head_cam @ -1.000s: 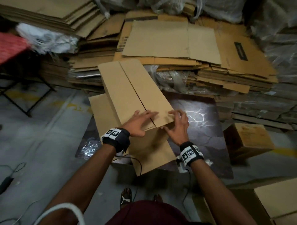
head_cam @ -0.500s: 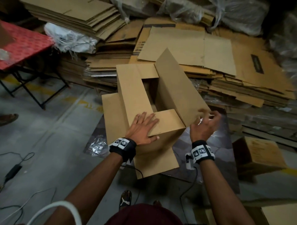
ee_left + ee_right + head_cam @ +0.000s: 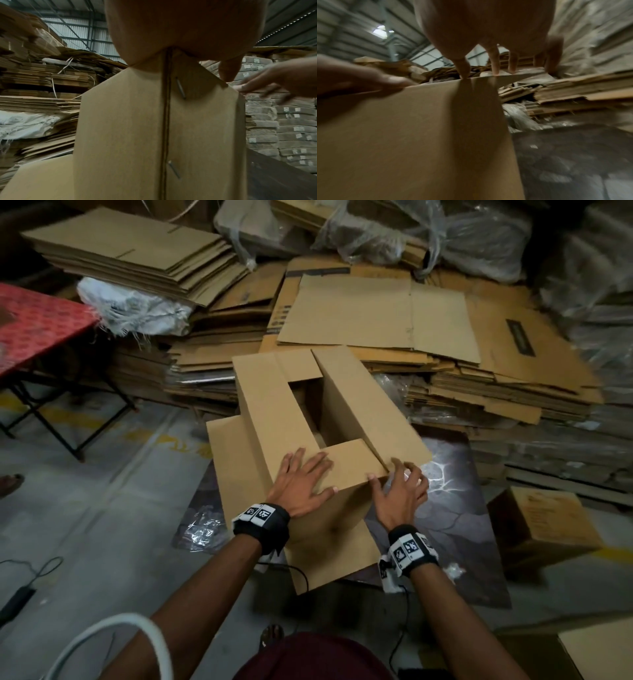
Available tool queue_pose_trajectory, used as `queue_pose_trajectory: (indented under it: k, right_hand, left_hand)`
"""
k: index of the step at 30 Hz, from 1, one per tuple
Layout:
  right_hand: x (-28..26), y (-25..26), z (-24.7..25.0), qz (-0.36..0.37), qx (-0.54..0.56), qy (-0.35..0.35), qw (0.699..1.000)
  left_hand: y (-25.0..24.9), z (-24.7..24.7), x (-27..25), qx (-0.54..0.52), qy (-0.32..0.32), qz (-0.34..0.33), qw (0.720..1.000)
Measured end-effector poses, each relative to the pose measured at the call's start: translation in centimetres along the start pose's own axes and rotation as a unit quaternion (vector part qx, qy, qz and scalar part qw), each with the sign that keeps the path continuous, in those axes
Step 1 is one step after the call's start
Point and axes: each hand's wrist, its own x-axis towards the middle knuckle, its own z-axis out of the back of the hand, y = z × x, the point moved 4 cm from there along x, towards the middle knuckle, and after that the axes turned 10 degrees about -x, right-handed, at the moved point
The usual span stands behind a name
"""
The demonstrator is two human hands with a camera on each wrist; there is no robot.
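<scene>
Left hand (image 3: 301, 487) lay flat, pressing down the near short flap (image 3: 346, 463) of the plain brown cardboard box (image 3: 274, 405), which stood on a flat cardboard sheet (image 3: 233, 460); right hand (image 3: 400, 494), fingers spread and unclenched, touched the right long flap (image 3: 363, 409); closing seemed underway; next, fold that flap leftward.

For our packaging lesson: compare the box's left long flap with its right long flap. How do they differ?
The left long flap lies folded flat over the box; the right long flap is tilted up, not yet closed. The left hand rests flat on the left long flap's near end; the right hand touches only the right long flap's near edge with its fingertips. Both are plain brown cardboard, alike in length.
</scene>
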Motion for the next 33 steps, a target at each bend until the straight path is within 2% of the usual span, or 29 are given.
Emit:
queue_pose_trajectory:
  k: [2, 4, 8, 12, 14, 17, 21, 25, 27, 30, 33]
  right_hand:
    - [-0.3, 2.3, 0.4, 0.084, 0.004, -0.055, 0.995]
    - [-0.2, 3.8, -0.5, 0.133, 0.05, -0.037, 0.989]
    - [0.0, 3.0, -2.2, 0.105, 0.082, -0.013, 0.991]
    - [-0.6, 1.3, -2.7, 0.14, 0.092, -0.007, 0.986]
    - [-0.8, 1.0, -2.6, 0.143, 0.109, -0.013, 0.984]
    - [-0.7, 1.5, -2.7, 0.138, 0.095, -0.019, 0.986]
    - [-1.1, 2.6, -2.9, 0.112, 0.06, -0.025, 0.992]
    - [-2.3, 4.9, -2.3, 0.143, 0.011, -0.015, 0.99]
    - [-3.1, 6.2, -2.5, 0.167, -0.032, -0.003, 0.985]
    - [-3.5, 8.2, -2.2, 0.22, -0.038, 0.027, 0.974]
    - [-2.5, 10.7, -2.0, 0.303, -0.036, 0.132, 0.943]
  left_hand:
    - [-1.3, -0.1, 0.8, -0.027, -0.006, 0.002, 1.0]
    - [-2.7, -0.1, 1.6, -0.058, -0.01, 0.008, 0.998]
    - [-4.6, 2.2, 1.6, -0.11, -0.036, 0.001, 0.993]
    - [-5.5, 9.5, -1.9, -0.15, -0.172, -0.02, 0.973]
    - [-4.4, 12.6, -4.3, -0.107, -0.197, 0.004, 0.975]
    - [-1.8, 14.6, -6.9, -0.006, -0.159, 0.039, 0.987]
    - [2.1, 12.6, -8.6, 0.134, -0.014, 0.11, 0.985]
    - [5.3, 7.8, -7.5, 0.049, 0.062, 0.129, 0.989]
    - [5.9, 5.9, -6.7, 0.029, 0.075, 0.108, 0.991]
    - [6.4, 4.4, -5.8, 0.021, 0.05, 0.074, 0.996]
    - [6.3, 3.9, -4.6, 0.05, 0.022, 0.023, 0.998]
